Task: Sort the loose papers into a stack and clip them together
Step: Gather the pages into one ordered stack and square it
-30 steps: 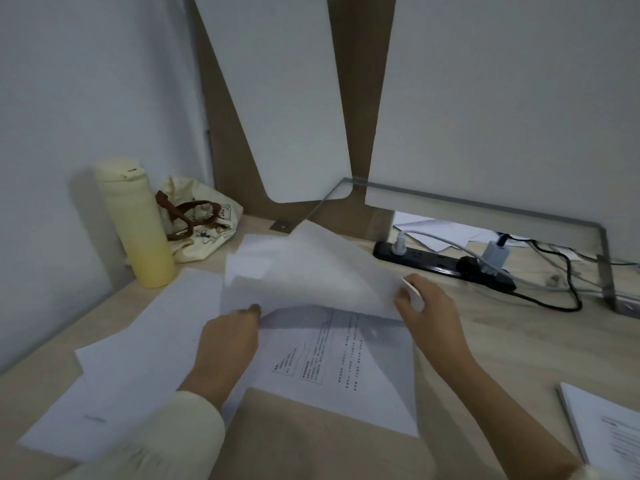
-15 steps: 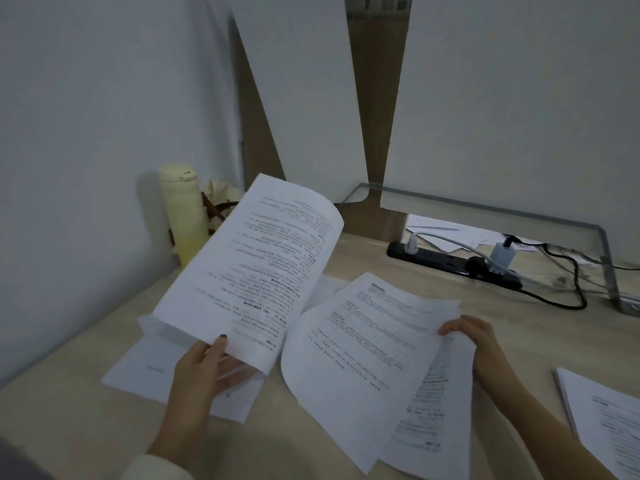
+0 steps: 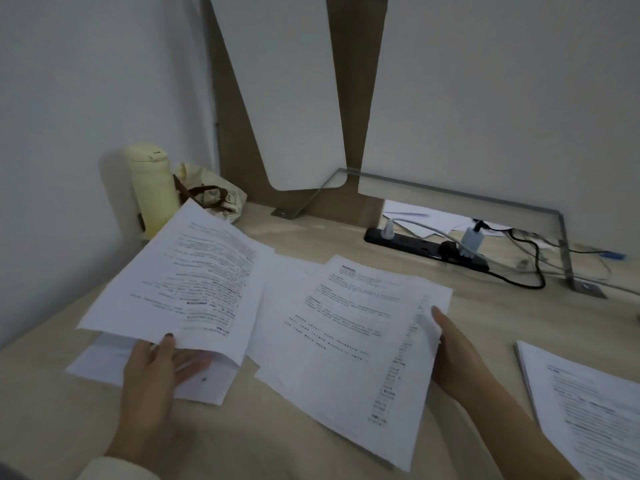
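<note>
The left grip (image 3: pixel 156 368) pinches one printed sheet (image 3: pixel 180 285) at its near edge, thumb on top and fingers underneath. The sheet is raised off the bench (image 3: pixel 311 237). The right grip (image 3: pixel 453 348) holds the right edge of a fanned sheaf (image 3: pixel 339 334), its fingers curled under and its thumb along the margin.

The papers are white sheets covered in lines of small dark print too blurred to read. At least two sheets show in the sheaf, the lower one peeking out along the right side. At least one more flat sheet (image 3: pixel 100 362) lies on the bench under the left grip. A separate printed stack (image 3: pixel 585 410) rests at the right edge, well apart from the rest.

The raised sheet's long axis runs away from the person, with its far end near a pale yellow bottle (image 3: pixel 152 188) and a cloth bag (image 3: pixel 214 199). The sheaf also runs near to far, with its heading at the far end and its near corner swung right.

One black power strip (image 3: pixel 415 244) lies at the back.
</note>
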`<action>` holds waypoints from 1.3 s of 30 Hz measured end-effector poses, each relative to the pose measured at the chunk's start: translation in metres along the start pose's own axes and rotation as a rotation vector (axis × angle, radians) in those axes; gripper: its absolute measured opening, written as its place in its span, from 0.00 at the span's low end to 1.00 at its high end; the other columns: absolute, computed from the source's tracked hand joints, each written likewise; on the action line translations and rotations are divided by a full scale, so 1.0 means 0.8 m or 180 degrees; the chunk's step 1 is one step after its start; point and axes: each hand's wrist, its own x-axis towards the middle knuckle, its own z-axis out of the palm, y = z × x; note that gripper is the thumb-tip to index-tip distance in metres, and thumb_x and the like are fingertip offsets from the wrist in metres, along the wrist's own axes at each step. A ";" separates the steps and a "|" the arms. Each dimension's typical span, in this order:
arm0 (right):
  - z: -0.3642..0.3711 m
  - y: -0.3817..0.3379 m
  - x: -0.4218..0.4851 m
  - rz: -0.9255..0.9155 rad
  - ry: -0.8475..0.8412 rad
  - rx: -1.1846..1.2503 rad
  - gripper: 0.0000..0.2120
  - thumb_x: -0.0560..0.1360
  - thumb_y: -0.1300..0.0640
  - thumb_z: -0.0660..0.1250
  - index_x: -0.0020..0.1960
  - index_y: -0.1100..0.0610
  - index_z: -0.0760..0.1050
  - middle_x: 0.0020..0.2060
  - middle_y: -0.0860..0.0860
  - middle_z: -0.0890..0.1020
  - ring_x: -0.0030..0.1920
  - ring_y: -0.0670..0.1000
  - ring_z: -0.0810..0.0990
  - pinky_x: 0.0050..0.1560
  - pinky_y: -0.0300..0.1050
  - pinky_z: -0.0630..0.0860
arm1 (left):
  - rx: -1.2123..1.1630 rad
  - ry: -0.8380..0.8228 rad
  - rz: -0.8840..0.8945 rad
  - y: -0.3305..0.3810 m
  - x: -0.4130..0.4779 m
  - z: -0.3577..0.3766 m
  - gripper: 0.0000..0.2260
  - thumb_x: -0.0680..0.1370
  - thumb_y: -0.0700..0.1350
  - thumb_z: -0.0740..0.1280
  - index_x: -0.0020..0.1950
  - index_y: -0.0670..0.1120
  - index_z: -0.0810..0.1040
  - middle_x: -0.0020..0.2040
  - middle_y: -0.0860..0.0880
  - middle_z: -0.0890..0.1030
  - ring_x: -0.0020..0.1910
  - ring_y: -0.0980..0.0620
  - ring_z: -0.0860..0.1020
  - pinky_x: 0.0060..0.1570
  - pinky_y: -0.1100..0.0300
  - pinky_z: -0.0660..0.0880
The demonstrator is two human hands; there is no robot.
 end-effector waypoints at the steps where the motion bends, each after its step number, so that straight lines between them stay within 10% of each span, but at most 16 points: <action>1: 0.005 0.005 0.001 -0.0001 -0.0109 -0.0183 0.11 0.79 0.55 0.60 0.52 0.61 0.76 0.46 0.60 0.81 0.42 0.56 0.83 0.38 0.47 0.78 | 0.0014 -0.0048 0.0057 0.000 0.000 0.001 0.12 0.81 0.40 0.56 0.63 0.38 0.69 0.60 0.35 0.76 0.42 0.43 0.80 0.33 0.58 0.81; 6: 0.016 0.024 0.003 -0.0186 -0.0152 -0.1154 0.08 0.74 0.67 0.65 0.53 0.64 0.76 0.46 0.61 0.83 0.42 0.61 0.82 0.50 0.60 0.77 | 0.0024 -0.0549 0.0449 0.019 -0.015 0.007 0.11 0.81 0.41 0.56 0.60 0.48 0.73 0.51 0.51 0.81 0.40 0.55 0.83 0.32 0.64 0.80; 12: 0.007 0.010 -0.004 -0.0231 -0.0073 -0.1391 0.10 0.75 0.70 0.59 0.52 0.60 0.75 0.45 0.58 0.82 0.39 0.57 0.81 0.27 0.41 0.77 | -0.0138 -0.0923 0.0270 0.024 -0.014 0.009 0.11 0.80 0.41 0.57 0.52 0.52 0.78 0.43 0.56 0.85 0.41 0.55 0.84 0.36 0.60 0.82; 19: -0.018 0.005 -0.010 -0.0191 -0.0134 -0.1903 0.11 0.75 0.66 0.62 0.56 0.64 0.76 0.46 0.57 0.84 0.41 0.55 0.83 0.34 0.42 0.78 | 0.0860 -0.1013 0.0178 -0.024 -0.018 0.030 0.08 0.79 0.43 0.60 0.55 0.44 0.76 0.52 0.47 0.80 0.54 0.46 0.77 0.54 0.52 0.72; 30: -0.020 0.010 -0.020 -0.0074 -0.0688 -0.2049 0.12 0.76 0.67 0.61 0.57 0.60 0.75 0.52 0.57 0.83 0.46 0.54 0.83 0.34 0.38 0.77 | 0.1977 -0.1275 0.0768 -0.030 -0.047 0.057 0.09 0.78 0.45 0.62 0.57 0.46 0.72 0.50 0.54 0.77 0.53 0.54 0.75 0.51 0.58 0.69; 34: -0.030 -0.001 -0.020 -0.0348 0.0048 -0.2066 0.11 0.75 0.68 0.59 0.54 0.62 0.75 0.53 0.60 0.82 0.47 0.58 0.80 0.45 0.46 0.78 | 0.2508 -0.1397 0.1100 -0.040 -0.051 0.057 0.07 0.79 0.47 0.60 0.54 0.46 0.71 0.47 0.58 0.78 0.45 0.64 0.73 0.41 0.68 0.67; 39: -0.065 -0.032 -0.033 -0.0626 0.0869 -0.1824 0.10 0.76 0.66 0.57 0.56 0.59 0.71 0.46 0.56 0.79 0.39 0.52 0.77 0.34 0.42 0.71 | 0.2528 -0.1392 0.0846 -0.040 -0.048 0.054 0.06 0.79 0.49 0.60 0.52 0.47 0.71 0.52 0.53 0.78 0.52 0.55 0.73 0.50 0.57 0.66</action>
